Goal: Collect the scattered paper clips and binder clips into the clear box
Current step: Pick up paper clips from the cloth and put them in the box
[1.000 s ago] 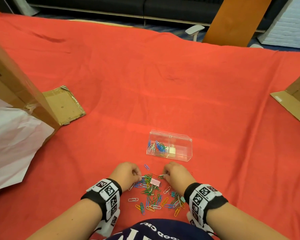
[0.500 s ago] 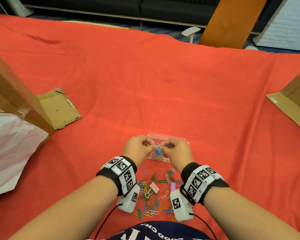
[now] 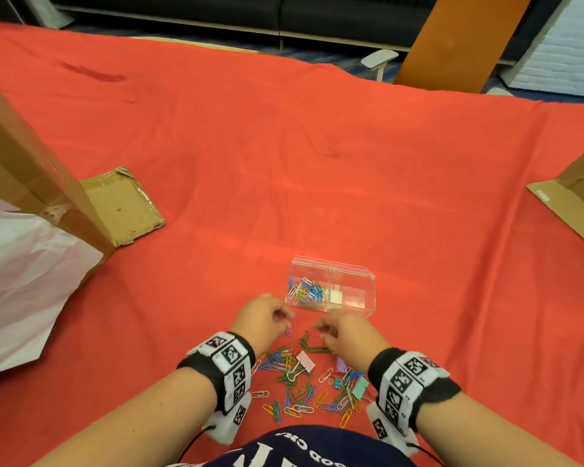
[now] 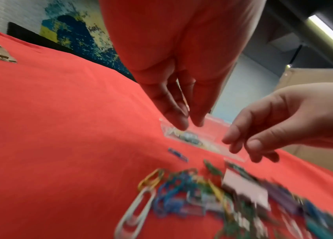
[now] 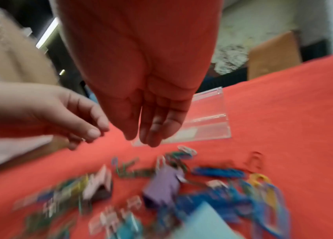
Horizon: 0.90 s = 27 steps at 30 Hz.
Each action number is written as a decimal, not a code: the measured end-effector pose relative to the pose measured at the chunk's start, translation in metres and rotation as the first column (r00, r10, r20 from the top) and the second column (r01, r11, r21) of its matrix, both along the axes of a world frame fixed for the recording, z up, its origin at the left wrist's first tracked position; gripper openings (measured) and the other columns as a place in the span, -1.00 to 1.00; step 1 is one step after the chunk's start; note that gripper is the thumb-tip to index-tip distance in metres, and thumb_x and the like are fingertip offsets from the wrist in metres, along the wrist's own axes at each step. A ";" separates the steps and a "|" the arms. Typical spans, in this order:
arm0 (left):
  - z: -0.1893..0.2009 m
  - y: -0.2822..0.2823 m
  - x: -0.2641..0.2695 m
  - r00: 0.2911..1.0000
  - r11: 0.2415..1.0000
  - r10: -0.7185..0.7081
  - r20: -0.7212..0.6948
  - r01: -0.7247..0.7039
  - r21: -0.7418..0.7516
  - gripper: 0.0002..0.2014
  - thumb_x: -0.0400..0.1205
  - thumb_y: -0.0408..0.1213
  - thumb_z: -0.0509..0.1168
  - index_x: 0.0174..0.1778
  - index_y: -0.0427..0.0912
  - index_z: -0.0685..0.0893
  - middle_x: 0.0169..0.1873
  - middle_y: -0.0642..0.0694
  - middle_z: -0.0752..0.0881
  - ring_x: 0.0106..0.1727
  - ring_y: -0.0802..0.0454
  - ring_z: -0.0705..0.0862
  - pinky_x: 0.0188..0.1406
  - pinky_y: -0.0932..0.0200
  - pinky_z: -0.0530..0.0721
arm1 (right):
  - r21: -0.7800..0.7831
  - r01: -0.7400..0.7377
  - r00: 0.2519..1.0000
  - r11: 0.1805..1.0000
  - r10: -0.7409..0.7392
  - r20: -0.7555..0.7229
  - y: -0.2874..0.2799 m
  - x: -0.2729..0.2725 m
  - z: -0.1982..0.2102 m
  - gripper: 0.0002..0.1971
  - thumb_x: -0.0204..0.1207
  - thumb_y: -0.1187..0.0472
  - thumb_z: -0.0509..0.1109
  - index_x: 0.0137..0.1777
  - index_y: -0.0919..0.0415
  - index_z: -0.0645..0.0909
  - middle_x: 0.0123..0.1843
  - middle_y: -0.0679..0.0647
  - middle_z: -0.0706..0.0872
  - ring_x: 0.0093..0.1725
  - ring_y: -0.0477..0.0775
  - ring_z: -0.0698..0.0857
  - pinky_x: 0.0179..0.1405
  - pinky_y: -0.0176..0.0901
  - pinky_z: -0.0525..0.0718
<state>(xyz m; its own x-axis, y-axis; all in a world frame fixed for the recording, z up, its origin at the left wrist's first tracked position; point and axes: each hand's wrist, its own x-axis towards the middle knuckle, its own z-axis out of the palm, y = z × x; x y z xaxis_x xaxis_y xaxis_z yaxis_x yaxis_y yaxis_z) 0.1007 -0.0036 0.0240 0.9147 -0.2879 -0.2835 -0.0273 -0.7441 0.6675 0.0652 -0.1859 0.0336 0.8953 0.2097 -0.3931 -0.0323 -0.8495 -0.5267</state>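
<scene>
The clear box (image 3: 351, 281) stands open on the red cloth, with several coloured paper clips (image 3: 305, 291) and a cream binder clip (image 3: 336, 295) inside. Nearer me lies the scattered pile of paper clips (image 3: 297, 382), with a pink binder clip (image 3: 305, 360), a purple one (image 3: 342, 365) and a teal one (image 3: 361, 387). My left hand (image 3: 284, 320) and right hand (image 3: 321, 332) hover side by side between box and pile. The wrist views show the left fingers (image 4: 179, 121) and right fingers (image 5: 153, 129) hanging loosely with nothing in them. The pile is blurred there.
A tall cardboard box (image 3: 31, 170) with a torn flap (image 3: 122, 207) and white paper (image 3: 21, 291) stands at the left. Another cardboard piece (image 3: 573, 207) lies at the right edge. The red cloth (image 3: 284, 146) stretches far behind the clear box.
Both hands went from the pile up to the clear box half a second ago. They have now drawn back toward the pile, empty, and the box holds more clips.
</scene>
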 end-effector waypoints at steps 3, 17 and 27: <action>-0.013 0.012 -0.018 0.986 0.981 -0.139 -0.089 0.150 0.126 -0.80 0.43 -0.26 0.43 -0.03 -0.08 0.70 -0.15 0.00 0.54 -0.04 0.05 0.57 0.08 0.22 0.56 | -0.188 -0.178 0.984 0.966 0.173 -0.044 -0.002 -0.011 -0.018 -0.63 0.50 0.22 0.28 0.31 0.04 0.55 0.23 0.08 0.62 0.26 0.13 0.57 0.29 -0.02 0.55; -0.010 0.019 -0.028 0.988 0.987 -0.098 -0.120 0.112 0.113 -0.89 0.43 -0.27 0.44 -0.15 -0.11 0.74 -0.36 0.11 0.60 -0.25 0.12 0.59 -0.36 0.40 0.44 | -0.316 -0.164 0.978 0.934 0.196 0.072 0.001 -0.026 -0.023 -0.84 0.48 0.20 0.21 -0.03 0.08 0.60 0.06 0.04 0.69 0.18 0.14 0.54 0.23 0.04 0.35; 0.032 -0.009 0.016 0.996 0.962 0.062 -0.066 -0.077 -0.263 -0.84 0.40 -0.40 0.47 -0.32 -0.07 0.65 -0.49 0.04 0.61 -0.49 0.16 0.55 -0.39 0.35 0.55 | 0.231 0.239 0.946 0.943 -0.280 0.165 -0.004 0.016 0.024 -0.82 0.40 0.35 0.40 -0.20 0.02 0.61 -0.28 -0.02 0.65 -0.38 -0.21 0.51 -0.39 -0.51 0.42</action>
<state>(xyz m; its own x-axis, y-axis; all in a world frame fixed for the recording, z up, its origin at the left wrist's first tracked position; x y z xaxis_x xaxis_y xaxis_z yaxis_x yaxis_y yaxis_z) 0.1167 -0.0127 0.0558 0.9200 -0.2957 -0.2572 0.0614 -0.5393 0.8399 0.0816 -0.1901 0.0578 0.9834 0.0170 -0.1805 -0.1177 -0.6978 -0.7066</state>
